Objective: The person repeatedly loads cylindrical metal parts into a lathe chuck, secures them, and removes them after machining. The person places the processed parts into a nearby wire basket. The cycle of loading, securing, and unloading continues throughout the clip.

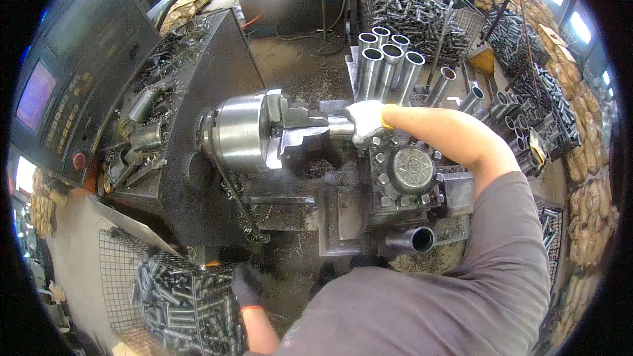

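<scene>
My right hand (366, 119), in a white glove, is closed around the outer end of a short metal tube (340, 126). The tube's other end sits at the jaws (304, 133) of a lathe chuck (240, 131); how deep it reaches between them is hidden. Just below that hand is a square tool turret (413, 168) with bolts around its edge. My left hand (247, 284), in a dark glove with an orange cuff, hangs low beside a wire basket (111, 277). Its fingers are too dark and blurred to read.
Several steel tubes (371, 76) stand upright behind the turret. Another tube (410, 240) lies near my body. Metal parts (168, 301) fill the wire basket. A control panel (59, 99) rises at left. Loaded bins (415, 10) and sacks (588, 198) line the back and right.
</scene>
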A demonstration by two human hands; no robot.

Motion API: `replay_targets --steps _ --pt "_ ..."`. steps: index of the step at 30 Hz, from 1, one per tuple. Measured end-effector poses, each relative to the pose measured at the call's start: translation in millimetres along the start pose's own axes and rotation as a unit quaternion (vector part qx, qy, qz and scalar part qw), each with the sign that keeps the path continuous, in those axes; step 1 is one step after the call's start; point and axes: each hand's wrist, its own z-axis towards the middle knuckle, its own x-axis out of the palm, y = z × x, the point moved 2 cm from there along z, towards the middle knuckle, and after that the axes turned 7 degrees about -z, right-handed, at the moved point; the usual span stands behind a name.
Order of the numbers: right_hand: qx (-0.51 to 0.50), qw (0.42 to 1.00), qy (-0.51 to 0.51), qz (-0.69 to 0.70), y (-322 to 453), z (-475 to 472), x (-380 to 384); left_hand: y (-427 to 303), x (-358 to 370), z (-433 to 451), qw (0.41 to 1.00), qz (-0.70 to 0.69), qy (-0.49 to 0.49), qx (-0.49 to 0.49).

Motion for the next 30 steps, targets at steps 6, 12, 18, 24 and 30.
replay_targets --steps 6,12,18,24,30 --pt "0.007 1.000 0.014 -0.005 13 11 -5 -63 -20 19 0.929 0.221 -0.052 0.292" --pt "0.047 0.997 0.062 -0.018 7 -1 -19 -106 3 4 0.999 -0.032 -0.012 0.037" --pt "0.004 0.996 -0.009 0.091 18 25 -7 -105 -34 37 0.998 -0.033 -0.013 0.046" --pt "0.074 0.971 -0.204 0.096 25 -90 -52 -97 -31 51 0.969 0.097 -0.098 0.206" --pt "0.221 0.790 -0.474 0.321 71 -278 -15 -186 112 -96 0.618 0.442 -0.126 0.638"
